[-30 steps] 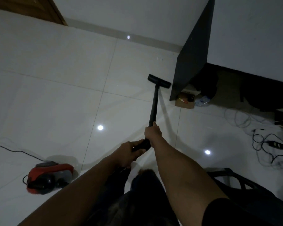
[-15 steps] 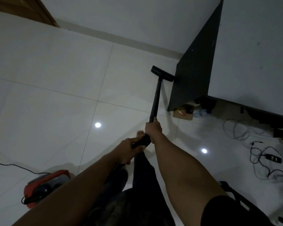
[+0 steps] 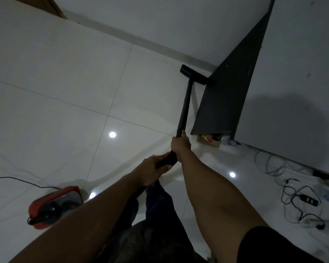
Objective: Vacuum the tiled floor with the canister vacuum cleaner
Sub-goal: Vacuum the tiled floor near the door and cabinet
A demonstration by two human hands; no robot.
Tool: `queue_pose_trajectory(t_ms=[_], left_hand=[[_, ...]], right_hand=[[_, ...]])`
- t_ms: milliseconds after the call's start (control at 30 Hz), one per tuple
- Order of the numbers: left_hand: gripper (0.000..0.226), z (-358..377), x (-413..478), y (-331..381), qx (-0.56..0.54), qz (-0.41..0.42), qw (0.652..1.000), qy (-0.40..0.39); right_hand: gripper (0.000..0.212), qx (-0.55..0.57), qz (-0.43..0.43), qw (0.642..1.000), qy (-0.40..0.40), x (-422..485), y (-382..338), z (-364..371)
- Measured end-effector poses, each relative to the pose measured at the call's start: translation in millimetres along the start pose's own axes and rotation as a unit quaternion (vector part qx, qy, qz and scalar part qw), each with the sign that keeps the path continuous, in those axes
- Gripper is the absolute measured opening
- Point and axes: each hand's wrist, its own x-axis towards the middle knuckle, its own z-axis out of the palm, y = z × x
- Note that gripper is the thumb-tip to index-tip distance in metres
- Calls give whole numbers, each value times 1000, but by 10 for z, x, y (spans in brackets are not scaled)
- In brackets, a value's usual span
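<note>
I hold a black vacuum wand (image 3: pixel 185 107) that slants away from me across the white tiled floor (image 3: pixel 65 103). Its black floor head (image 3: pixel 193 74) rests on the tiles near the wall, beside the dark side panel of a desk (image 3: pixel 230 95). My right hand (image 3: pixel 179 147) grips the wand higher up; my left hand (image 3: pixel 152 172) grips the handle end just behind it. The red canister vacuum (image 3: pixel 53 205) sits on the floor at lower left, partly hidden by my left forearm. Its hose is mostly hidden under my arms.
A black power cord (image 3: pixel 17 180) runs left from the canister. Under the desk lie a small cardboard box (image 3: pixel 210 141) and tangled cables with an adapter (image 3: pixel 308 201) at the right. A skirting board (image 3: pixel 144 42) lines the far wall.
The floor head has slid forward towards the wall, alongside the desk panel. Both hands have stayed on the wand, and the view has shifted forward with them.
</note>
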Motion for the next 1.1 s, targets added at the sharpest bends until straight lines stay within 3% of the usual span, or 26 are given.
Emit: queue_pose_trajectory(t_ms=[500,800,1100], left_hand=[[62,-29,311,295,-23,-25,999,19],[60,-225,47,285,-19,4,998,64],[62,-346,-621,-40,-58,40,981,178]], right_hand=[[71,-57,0,998,-4,266,-373,-252],[63,16,-30,999,26,-21,-500,-79],[65,-24,-75,996,30,-690,-681,374]])
